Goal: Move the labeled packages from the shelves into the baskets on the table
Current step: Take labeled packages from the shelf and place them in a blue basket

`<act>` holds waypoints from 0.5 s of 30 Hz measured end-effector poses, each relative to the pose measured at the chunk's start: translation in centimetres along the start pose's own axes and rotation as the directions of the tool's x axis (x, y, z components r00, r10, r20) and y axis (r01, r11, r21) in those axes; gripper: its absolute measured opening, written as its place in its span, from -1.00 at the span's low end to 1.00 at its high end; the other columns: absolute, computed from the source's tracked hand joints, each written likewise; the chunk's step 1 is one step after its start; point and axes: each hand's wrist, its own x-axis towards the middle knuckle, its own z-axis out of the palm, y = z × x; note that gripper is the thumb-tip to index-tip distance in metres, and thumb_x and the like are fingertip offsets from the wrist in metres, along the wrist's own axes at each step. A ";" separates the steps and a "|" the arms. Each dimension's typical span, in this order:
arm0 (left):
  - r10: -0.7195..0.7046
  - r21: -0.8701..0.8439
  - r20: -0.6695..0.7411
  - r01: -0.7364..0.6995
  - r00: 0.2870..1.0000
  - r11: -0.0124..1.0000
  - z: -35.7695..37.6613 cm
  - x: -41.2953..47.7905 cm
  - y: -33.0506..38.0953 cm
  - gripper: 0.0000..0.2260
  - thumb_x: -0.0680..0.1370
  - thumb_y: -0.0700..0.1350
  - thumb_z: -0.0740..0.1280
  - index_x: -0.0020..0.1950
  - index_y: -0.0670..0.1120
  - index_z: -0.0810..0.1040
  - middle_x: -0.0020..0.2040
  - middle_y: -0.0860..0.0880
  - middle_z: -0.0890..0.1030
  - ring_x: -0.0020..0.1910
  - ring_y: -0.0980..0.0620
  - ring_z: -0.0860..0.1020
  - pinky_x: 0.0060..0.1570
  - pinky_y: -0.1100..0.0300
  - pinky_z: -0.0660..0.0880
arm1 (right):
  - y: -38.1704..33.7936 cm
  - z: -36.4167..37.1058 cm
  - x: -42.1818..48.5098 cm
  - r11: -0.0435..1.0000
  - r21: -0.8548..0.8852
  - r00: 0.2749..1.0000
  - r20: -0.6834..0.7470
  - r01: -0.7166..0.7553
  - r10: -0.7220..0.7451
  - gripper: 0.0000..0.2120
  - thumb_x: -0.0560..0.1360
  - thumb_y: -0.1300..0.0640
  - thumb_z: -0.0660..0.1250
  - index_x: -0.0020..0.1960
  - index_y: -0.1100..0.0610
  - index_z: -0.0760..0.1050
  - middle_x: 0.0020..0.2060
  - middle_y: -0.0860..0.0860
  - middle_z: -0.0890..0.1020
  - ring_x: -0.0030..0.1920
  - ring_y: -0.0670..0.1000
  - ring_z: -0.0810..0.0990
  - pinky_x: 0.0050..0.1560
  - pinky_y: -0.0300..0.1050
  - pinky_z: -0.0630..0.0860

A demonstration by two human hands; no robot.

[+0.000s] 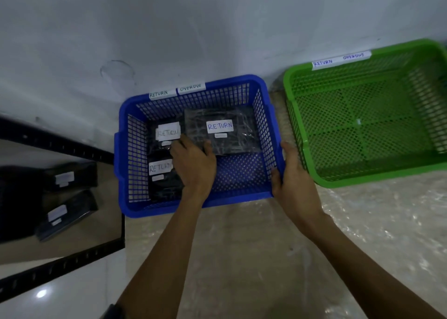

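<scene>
Currently the left hand (194, 166) is down inside the blue basket (150, 210), its fingers lying across the black packages there; whether it pinches one or merely rests on them cannot be told. The right hand (294, 173) grips the basket's right rim, thumb inside and fingers outside, well apart from the left. Three wrapped packages lie on the basket floor, each with a white RETURN label: a large package (225, 130) at the back right, a small package (167, 131) at the back left, and a third package (162, 173) in front of it. Just beside it on the table (242, 246) stands the green basket (362, 178), holding nothing. To the left, the shelf (60, 147) shows two more packages (70, 176), labels too blurred to read. The task looks partly done: three are moved, at least two remain.
</scene>
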 end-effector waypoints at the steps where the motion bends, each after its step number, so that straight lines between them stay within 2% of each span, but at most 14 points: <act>1: 0.019 0.075 0.005 -0.020 1.000 0.997 0.1 -0.1 0.0 -0.42 0.58 0.08 0.26 0.43 -0.29 0.25 0.28 -0.29 0.37 0.27 -0.23 0.33 0.17 -0.11 0.35 | 0.0 0.0 0.0 1.000 0.004 1.000 -0.001 0.002 -0.002 -0.48 0.53 0.26 0.24 0.43 0.11 0.15 -0.13 0.22 0.61 -0.27 0.25 0.56 -0.38 0.02 0.46; 3: 0.077 0.148 0.040 -0.082 0.996 0.986 0.2 -0.4 0.2 -0.36 0.56 0.12 0.26 0.48 -0.25 0.19 0.36 -0.29 0.31 0.35 -0.23 0.25 0.24 -0.12 0.24 | 0.1 0.1 0.0 1.000 0.003 1.000 0.001 0.012 -0.012 -0.48 0.52 0.26 0.24 0.43 0.11 0.15 -0.15 0.22 0.61 -0.29 0.25 0.56 -0.40 0.02 0.46; 6: 0.164 0.126 0.123 -0.180 0.979 0.976 0.3 -0.4 0.3 -0.19 0.47 0.30 0.29 0.53 -0.14 0.13 0.50 -0.32 0.10 0.48 -0.25 0.06 0.40 -0.19 0.03 | 0.1 0.0 0.0 1.000 -0.015 1.000 -0.006 0.021 -0.021 -0.48 0.53 0.25 0.25 0.44 0.14 0.17 -0.17 0.23 0.61 -0.30 0.26 0.56 -0.41 -0.06 0.38; 9: 0.224 0.197 0.294 -0.289 0.929 0.937 0.7 -0.3 0.2 0.01 0.35 0.40 0.33 0.57 -0.09 -0.05 0.54 -0.32 -0.14 0.52 -0.26 -0.17 0.44 -0.21 -0.17 | -0.1 0.0 0.0 1.000 -0.016 1.000 -0.011 0.017 -0.018 -0.48 0.53 0.25 0.25 0.44 0.15 0.17 -0.15 0.25 0.62 -0.28 0.27 0.57 -0.39 -0.03 0.41; 11: 0.224 0.236 0.363 -0.321 0.905 0.917 0.9 -0.3 0.3 0.02 0.37 0.38 0.34 0.57 -0.11 -0.11 0.53 -0.34 -0.17 0.51 -0.30 -0.19 0.45 -0.21 -0.15 | -0.2 0.0 -0.1 1.000 -0.013 1.000 -0.012 0.018 -0.018 -0.47 0.52 0.25 0.25 0.45 0.15 0.17 -0.14 0.26 0.62 -0.27 0.28 0.58 -0.37 0.02 0.45; 15: 0.290 0.334 0.321 -0.394 0.902 0.856 0.5 0.4 1.0 -0.23 0.51 0.22 0.29 0.55 -0.11 0.04 0.49 -0.33 0.11 0.46 -0.36 0.08 0.34 -0.26 0.24 | -0.2 -0.1 -0.2 0.999 -0.021 0.999 -0.027 0.024 -0.024 -0.46 0.52 0.26 0.25 0.45 0.14 0.18 -0.05 0.28 0.61 -0.21 0.31 0.58 -0.31 0.05 0.46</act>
